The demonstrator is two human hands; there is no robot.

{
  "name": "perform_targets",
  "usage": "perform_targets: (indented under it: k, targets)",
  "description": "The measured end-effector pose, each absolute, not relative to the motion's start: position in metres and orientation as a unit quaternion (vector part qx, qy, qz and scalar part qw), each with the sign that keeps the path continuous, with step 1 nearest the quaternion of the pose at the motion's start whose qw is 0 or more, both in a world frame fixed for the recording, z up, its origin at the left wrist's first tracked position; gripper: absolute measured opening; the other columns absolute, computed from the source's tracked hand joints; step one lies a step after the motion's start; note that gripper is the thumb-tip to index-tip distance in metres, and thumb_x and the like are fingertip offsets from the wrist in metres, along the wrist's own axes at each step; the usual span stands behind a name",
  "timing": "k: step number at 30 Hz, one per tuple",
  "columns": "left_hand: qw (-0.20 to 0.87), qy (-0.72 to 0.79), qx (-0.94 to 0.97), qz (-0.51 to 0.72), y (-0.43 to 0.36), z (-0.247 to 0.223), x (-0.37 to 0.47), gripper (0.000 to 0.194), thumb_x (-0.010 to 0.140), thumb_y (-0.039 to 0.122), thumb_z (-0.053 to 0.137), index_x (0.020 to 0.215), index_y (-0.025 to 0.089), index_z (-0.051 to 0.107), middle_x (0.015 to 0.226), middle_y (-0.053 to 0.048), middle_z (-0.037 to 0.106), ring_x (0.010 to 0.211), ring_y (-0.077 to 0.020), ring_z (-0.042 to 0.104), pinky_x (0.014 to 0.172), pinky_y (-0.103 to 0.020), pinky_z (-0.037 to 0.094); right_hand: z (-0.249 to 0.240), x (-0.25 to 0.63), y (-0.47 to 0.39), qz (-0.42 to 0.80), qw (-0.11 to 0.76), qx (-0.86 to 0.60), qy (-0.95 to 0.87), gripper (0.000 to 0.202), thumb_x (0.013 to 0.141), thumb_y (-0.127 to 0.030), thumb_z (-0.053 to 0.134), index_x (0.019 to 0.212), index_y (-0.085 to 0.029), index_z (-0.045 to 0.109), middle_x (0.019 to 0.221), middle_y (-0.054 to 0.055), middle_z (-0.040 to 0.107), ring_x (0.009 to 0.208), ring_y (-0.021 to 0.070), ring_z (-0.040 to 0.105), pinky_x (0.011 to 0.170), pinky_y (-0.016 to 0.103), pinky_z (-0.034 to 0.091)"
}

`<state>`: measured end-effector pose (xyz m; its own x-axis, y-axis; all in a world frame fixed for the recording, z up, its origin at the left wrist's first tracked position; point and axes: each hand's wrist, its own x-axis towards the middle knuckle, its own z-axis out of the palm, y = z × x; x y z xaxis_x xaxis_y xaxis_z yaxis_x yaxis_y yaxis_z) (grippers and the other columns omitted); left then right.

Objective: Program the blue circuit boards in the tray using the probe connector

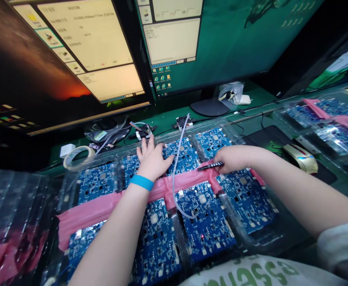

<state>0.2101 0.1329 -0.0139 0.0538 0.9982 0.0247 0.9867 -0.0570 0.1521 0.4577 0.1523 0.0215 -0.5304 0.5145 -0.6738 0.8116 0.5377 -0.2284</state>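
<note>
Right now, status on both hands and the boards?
Left hand open over circuit boards. Right hand gripping black pen. White cable draped across boards and pink strip.

Head view, one: worn at head height, close above worktop (257,115), facing forward and down toward monitors (233,43).

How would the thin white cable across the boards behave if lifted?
Probably flexible but a bit springy: the white cable holds a smooth bend over the pink strip. Likely light, being so slim. Its lower end meets a blue board; I can't tell if it's attached, so a lift might tug the board.
</note>
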Motion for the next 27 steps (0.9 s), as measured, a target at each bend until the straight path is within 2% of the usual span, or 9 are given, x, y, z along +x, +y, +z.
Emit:
perform_targets:
  k: [5,10,17,27]
  targets:
    - [0.055,0.689,0.72,0.061,0.132,-0.011,0.211,0.046,0.069,0.051,0.049,0.105,0.023,0.052,0.14,-0.01,0.018,0.126,-0.0359,0.009,0.097,-0.055,0.013,0.024,0.46,0.147,-0.273,0.275,0.396,0.833,0.019,0.074,-0.036,0.051,0.078,-0.02,0.06,0.063,-0.001,0.052,0.05,0.0106,0.041,0.046,0.021,0.024]
    - [0.058,0.687,0.721,0.066,0.132,-0.012,0.211,0.047,0.069,0.051,0.05,0.106,0.022,0.052,0.14,-0.011,0.018,0.126,-0.037,0.009,0.097,-0.056,0.014,0.021,0.466,0.148,-0.292,0.245,0.372,0.846,0.021,0.078,-0.038,0.05,0.08,-0.02,0.06,0.063,-0.002,0.052,0.051,0.01,0.041,0.047,0.02,0.026]
    - [0.052,0.685,0.723,0.065,0.133,-0.014,0.21,0.048,0.069,0.051,0.049,0.107,0.022,0.051,0.14,-0.011,0.017,0.125,-0.0376,0.009,0.096,-0.056,0.014,0.015,0.472,0.149,-0.305,0.214,0.371,0.851,0.025,0.08,-0.038,0.048,0.096,-0.023,0.059,0.082,0.001,0.056,0.068,0.014,0.049,0.057,0.021,0.032]
    - [0.06,0.688,0.721,0.058,0.132,-0.012,0.211,0.047,0.069,0.051,0.048,0.107,0.023,0.05,0.14,-0.01,0.016,0.126,-0.0369,0.008,0.097,-0.056,0.013,0.016,0.474,0.15,-0.331,0.204,0.385,0.837,0.021,0.08,-0.036,0.048,0.092,-0.023,0.059,0.081,-0.001,0.056,0.067,0.0134,0.05,0.057,0.021,0.034]
